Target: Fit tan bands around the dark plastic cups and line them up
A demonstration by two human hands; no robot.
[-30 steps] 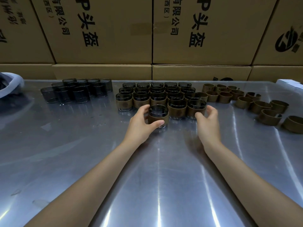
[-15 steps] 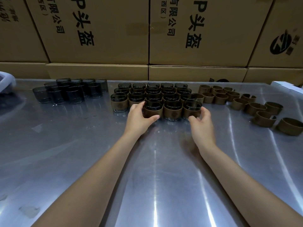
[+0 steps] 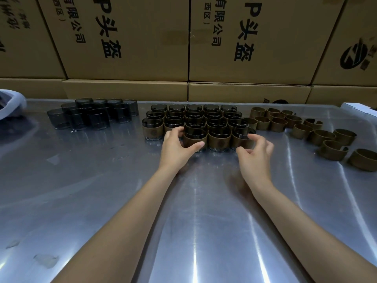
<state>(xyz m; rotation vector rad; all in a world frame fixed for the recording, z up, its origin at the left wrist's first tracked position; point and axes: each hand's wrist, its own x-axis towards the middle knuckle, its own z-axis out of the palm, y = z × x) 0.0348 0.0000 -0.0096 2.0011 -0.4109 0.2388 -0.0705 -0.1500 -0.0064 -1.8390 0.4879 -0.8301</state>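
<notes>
Curling round the tan-banded cup (image 3: 195, 139) in the block's front row on the steel table (image 3: 102, 190), the left hand (image 3: 177, 147) held its band, where grip looked surest on light, slick plastic; the right hand (image 3: 256, 155) hovered loosely curled, holding nothing.

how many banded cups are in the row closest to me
3: the left cup in the left hand's grip, the middle cup beside it, the right cup by the right hand. The left hand may hide another.

Printed cardboard boxes (image 3: 126, 37) stacked behind metal table (image 3: 61, 190); white object (image 3: 12, 105) far left.
</notes>
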